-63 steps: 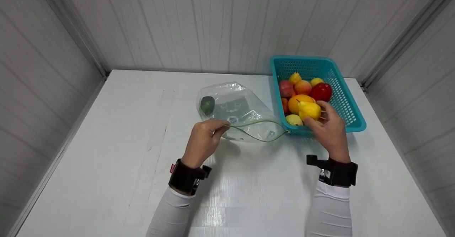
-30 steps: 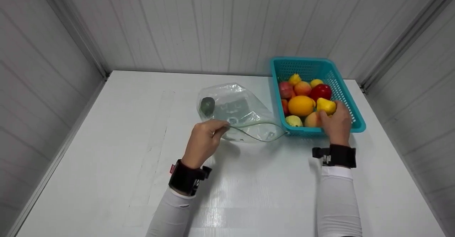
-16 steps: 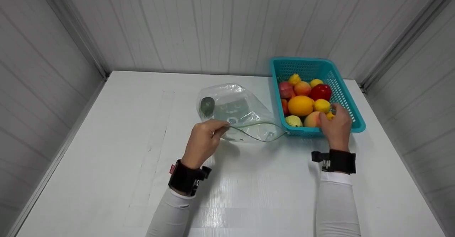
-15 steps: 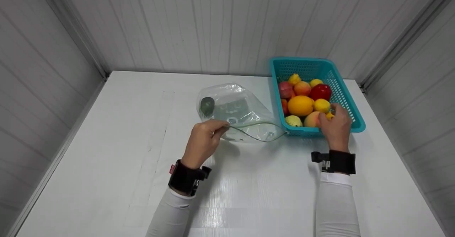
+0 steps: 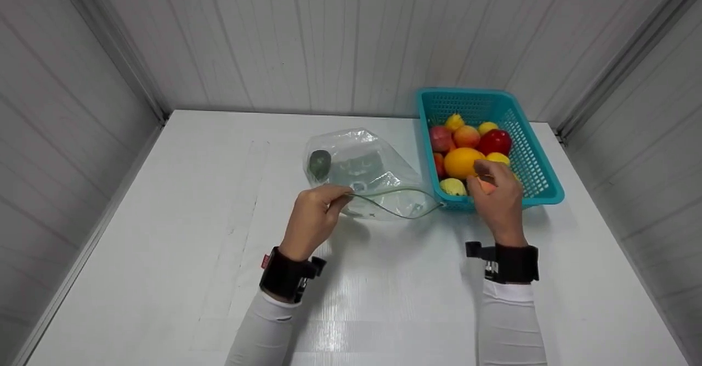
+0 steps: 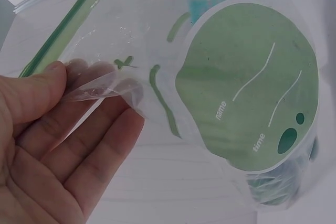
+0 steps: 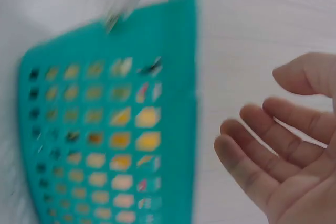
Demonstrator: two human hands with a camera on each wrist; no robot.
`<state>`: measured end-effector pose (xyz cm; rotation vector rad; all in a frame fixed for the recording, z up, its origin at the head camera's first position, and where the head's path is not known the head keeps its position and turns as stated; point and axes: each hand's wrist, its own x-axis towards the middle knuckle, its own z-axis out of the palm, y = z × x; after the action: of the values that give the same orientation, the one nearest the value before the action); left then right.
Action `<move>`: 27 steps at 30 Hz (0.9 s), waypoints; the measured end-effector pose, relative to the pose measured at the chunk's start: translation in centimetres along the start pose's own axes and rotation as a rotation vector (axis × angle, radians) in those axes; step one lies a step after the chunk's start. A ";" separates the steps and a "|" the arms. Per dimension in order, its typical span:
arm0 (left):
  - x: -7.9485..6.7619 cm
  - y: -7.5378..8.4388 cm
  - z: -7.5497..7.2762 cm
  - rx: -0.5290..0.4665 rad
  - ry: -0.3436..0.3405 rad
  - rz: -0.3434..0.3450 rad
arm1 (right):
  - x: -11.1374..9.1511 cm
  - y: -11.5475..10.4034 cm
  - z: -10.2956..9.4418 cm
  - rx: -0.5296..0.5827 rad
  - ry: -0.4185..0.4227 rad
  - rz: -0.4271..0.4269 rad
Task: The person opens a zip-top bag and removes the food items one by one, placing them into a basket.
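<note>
My left hand pinches the open rim of a clear zip bag between thumb and fingers. A green label reading "name" and "time" shows on the bag in the left wrist view. Inside its far left end lies a dark green oval fruit. My right hand hovers over the near edge of a teal basket, its fingers loosely bent and holding nothing. In the right wrist view its fingers are apart from the basket. A peach is partly hidden behind this hand.
The basket holds an orange-yellow fruit, a red fruit, a peach-coloured fruit, a pale green fruit and several others. The bag's right corner touches the basket. Grey panel walls enclose the white table.
My right hand held a yellow pear-shaped fruit, lowered it into the basket's right side and let go. Since then it has moved left and back towards me. The left hand stays put.
</note>
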<state>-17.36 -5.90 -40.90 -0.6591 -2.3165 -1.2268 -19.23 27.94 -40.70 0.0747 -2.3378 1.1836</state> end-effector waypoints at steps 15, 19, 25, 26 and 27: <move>0.1 0.3 -0.4 -0.003 0.046 0.036 | -2.0 -5.5 1.9 0.041 -0.550 -0.366; 0.1 0.5 -0.4 -0.012 0.064 0.066 | -2.1 -5.4 4.2 -0.079 -0.643 -0.346; 0.1 0.8 -0.4 -0.045 0.079 0.095 | -2.7 -5.3 6.3 -0.135 -0.791 -0.274; 0.1 0.9 -0.3 -0.057 0.080 0.103 | -2.8 -5.4 6.6 -0.127 -0.828 -0.256; 0.1 0.9 -0.3 -0.068 0.079 0.113 | -2.9 -5.5 6.8 -0.118 -0.864 -0.243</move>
<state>-16.83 -5.66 -40.14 -0.7406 -2.1507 -1.2615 -18.12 18.79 -41.31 0.9682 -2.9853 0.9968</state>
